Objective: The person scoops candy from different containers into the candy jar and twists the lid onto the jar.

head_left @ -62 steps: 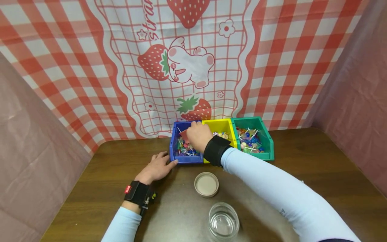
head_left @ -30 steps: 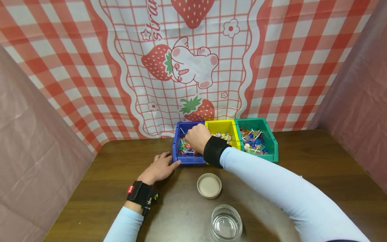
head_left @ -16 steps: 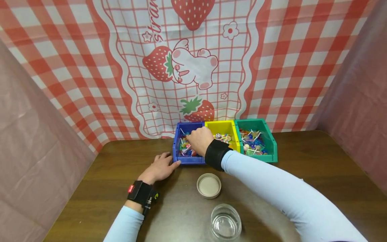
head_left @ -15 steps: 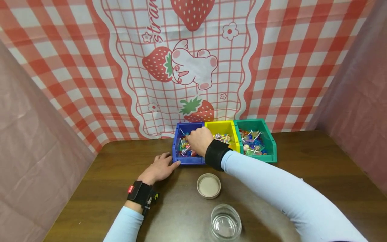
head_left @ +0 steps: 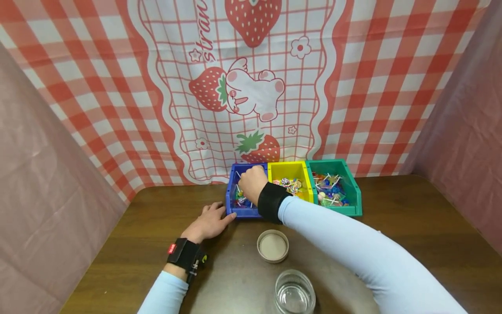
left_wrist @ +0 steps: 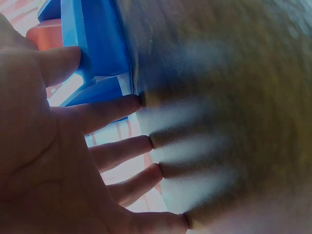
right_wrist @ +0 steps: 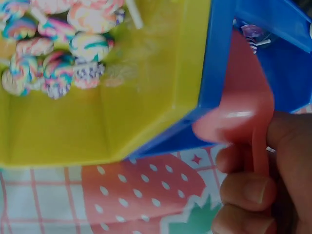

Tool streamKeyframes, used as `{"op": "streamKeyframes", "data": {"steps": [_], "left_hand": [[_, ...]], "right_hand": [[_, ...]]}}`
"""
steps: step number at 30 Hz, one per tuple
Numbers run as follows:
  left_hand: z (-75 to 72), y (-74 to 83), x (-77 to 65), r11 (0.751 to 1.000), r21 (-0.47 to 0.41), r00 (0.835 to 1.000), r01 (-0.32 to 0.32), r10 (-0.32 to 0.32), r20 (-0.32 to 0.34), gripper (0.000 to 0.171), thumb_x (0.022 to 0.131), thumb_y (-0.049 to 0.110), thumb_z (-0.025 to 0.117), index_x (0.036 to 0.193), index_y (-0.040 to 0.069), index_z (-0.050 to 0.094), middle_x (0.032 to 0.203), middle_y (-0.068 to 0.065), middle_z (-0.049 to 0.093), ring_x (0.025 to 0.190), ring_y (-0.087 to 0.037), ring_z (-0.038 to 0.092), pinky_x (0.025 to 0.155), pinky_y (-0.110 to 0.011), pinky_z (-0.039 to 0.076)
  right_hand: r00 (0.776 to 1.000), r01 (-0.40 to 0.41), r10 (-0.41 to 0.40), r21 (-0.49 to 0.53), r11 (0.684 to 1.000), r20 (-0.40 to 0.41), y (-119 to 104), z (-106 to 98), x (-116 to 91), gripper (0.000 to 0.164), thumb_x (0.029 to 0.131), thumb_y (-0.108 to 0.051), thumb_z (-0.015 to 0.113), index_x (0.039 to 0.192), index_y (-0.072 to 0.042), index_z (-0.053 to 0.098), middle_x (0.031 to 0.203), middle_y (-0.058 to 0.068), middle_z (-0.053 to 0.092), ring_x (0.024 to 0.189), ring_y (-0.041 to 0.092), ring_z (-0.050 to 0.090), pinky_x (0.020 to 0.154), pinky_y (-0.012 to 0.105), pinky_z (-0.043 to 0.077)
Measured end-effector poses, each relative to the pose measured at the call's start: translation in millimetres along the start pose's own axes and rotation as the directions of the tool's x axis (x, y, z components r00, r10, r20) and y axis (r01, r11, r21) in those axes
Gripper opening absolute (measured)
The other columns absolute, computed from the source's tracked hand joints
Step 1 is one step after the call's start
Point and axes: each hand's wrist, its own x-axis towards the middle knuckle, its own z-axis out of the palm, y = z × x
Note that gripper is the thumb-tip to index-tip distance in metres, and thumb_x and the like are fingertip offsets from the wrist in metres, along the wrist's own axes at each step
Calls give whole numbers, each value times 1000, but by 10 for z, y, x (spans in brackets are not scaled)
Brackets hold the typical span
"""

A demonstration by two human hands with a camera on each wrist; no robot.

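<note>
My right hand (head_left: 252,183) reaches into the blue bin (head_left: 245,212). In the right wrist view its fingers curl round the handle of a coral-red scoop (right_wrist: 243,97), whose bowl dips inside that bin beside the dividing wall. The head view hides the scoop behind the hand. Small lollipop-like candies (head_left: 241,201) lie in the bin. My left hand (head_left: 208,223) has its fingers spread straight at the bin's left side. In the left wrist view the thumb (left_wrist: 61,63) lies against the blue wall, and the other fingertips meet the table.
A yellow bin (head_left: 287,169) with swirled candies and a green bin (head_left: 354,192) with mixed lollipops adjoin the blue one on the right. Nearer on the table (head_left: 149,248) are a round lid (head_left: 273,247) and a clear glass jar (head_left: 295,292). A checked cloth (head_left: 251,93) hangs behind.
The scoop, seen in my right hand 2.1 seconds ago, went down into the blue bin. That hand has since shifted slightly left. The left hand stays at the bin; the head view has tilted slightly.
</note>
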Motion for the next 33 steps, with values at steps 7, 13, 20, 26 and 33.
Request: {"op": "streamKeyframes", "data": {"steps": [7, 13, 20, 26, 33], "left_hand": [[5, 6, -4, 1000, -5, 1000, 14, -14, 4, 68, 102, 56, 44, 146, 4, 50, 155, -18, 35, 142, -40, 27, 109, -60, 30], [10, -1, 3, 1000, 0, 1000, 12, -12, 1, 67, 102, 55, 44, 145, 4, 51, 155, -19, 35, 142, -40, 27, 109, -61, 30], [0, -7, -1, 1000, 1, 1000, 15, -15, -3, 68, 102, 56, 43, 145, 3, 51, 155, -19, 34, 142, -41, 27, 109, -61, 30], [-4, -21, -9, 1000, 2, 1000, 14, -14, 0, 69, 102, 57, 43, 146, 4, 50, 156, -18, 34, 142, -40, 27, 109, -61, 30], [-7, -9, -20, 1000, -2, 1000, 0, 0, -4, 69, 102, 57, 42, 146, 5, 51, 156, -18, 35, 142, -41, 28, 108, -62, 31]], "right_hand": [[997, -12, 3, 109, 994, 83, 56, 31, -5, 18, 97, -27, 64, 101, -20, 81, 90, -1, 74, 76, 18, 68, 67, 35, 54], [987, -85, 56, 200, 976, 149, 130, 64, -33, 21, 98, -30, 62, 100, -18, 80, 89, 0, 73, 78, 20, 68, 68, 37, 55], [972, -186, 132, 293, 938, 193, 155, 133, -39, 23, 97, -31, 62, 94, -16, 79, 87, 2, 73, 79, 23, 69, 64, 40, 56], [972, -215, 170, 322, 922, 162, 76, 175, -62, 23, 97, -29, 61, 95, -15, 79, 89, 3, 74, 78, 24, 70, 61, 40, 55], [979, -206, 191, 355, 912, 77, -9, 234, -109, 36, 91, -47, 68, 93, -13, 79, 85, 6, 74, 73, 26, 69, 60, 43, 56]]}}
